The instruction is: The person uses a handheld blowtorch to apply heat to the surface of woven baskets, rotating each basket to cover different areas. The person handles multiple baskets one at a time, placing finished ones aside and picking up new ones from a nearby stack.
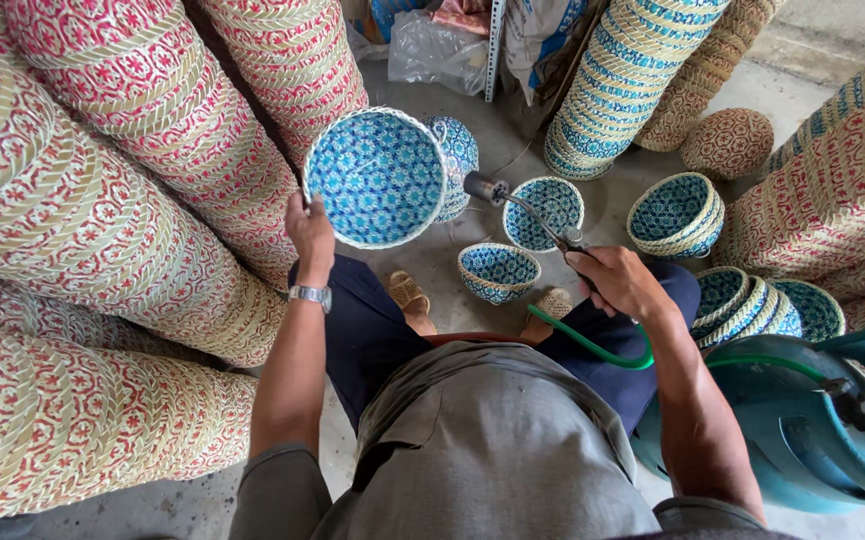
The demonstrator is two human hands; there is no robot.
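Red stacks [102, 200] stand at the left. The left hand [309, 232] grips the rim of a blue basket [377, 178], tilted up with its mouth toward the camera. The right hand [620, 283] is clenched on a torch [522, 205], nozzle just beside the basket's rim. Best to keep the basket turning and the nozzle off the weave, clear of the green hose [597, 345].

Head camera looks steeply down (close) over the lap.
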